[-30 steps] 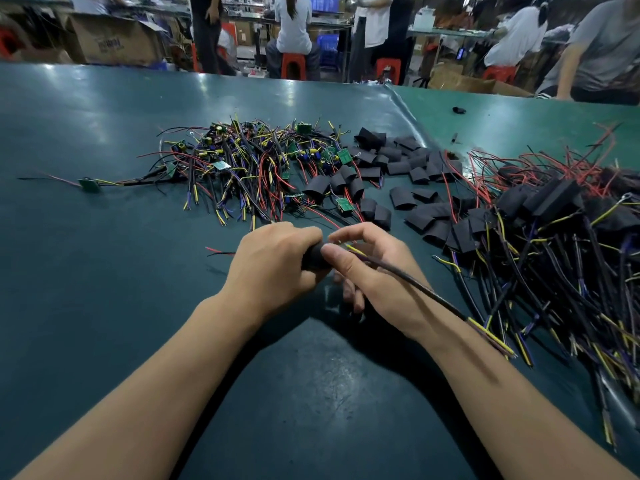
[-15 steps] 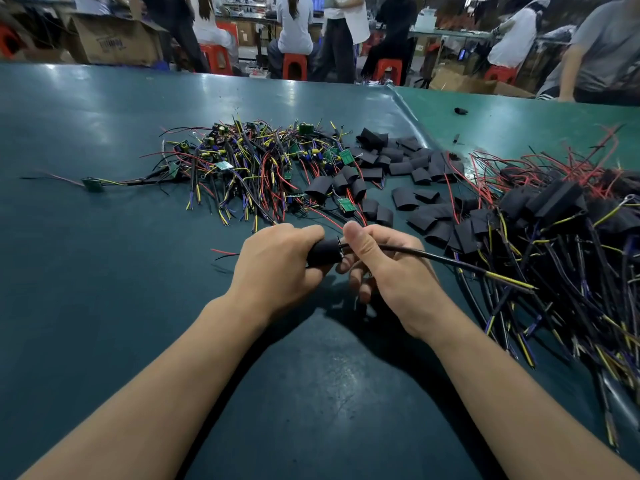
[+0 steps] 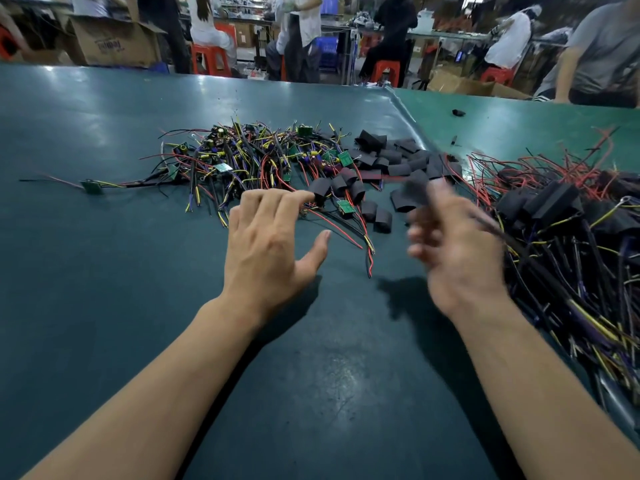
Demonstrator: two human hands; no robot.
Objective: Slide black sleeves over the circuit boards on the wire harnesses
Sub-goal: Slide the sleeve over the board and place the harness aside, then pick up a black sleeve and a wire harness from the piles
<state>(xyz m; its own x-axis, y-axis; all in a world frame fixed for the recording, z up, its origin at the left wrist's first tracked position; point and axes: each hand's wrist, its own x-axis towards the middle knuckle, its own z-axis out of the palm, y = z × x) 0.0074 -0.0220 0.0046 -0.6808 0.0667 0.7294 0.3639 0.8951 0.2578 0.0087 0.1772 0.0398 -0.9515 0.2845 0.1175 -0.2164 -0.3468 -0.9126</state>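
Nearest, the left hand (image 3: 268, 247) hovers over the dark green counter (image 3: 104, 271), fingers spread and released, holding nothing. The blurred right hand (image 3: 453, 251) grips a sleeved black wire harness (image 3: 498, 233) beside the finished sleeved heap (image 3: 571, 216). It should land there clear of the loose black sleeves (image 3: 388, 168). Farther off, the tangle of bare green circuit boards on coloured wires (image 3: 256, 157) awaits; picking one board at the edge avoids snagging.

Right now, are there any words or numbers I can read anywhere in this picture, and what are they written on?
Brown cardboard box behind the green table: dark printed marks on its front, too blurred to read.
Small green circuit boards in the pile of coloured wires: any markings are too small to read.
Black sleeves: no writing shows.
So nothing here can be read for certain.
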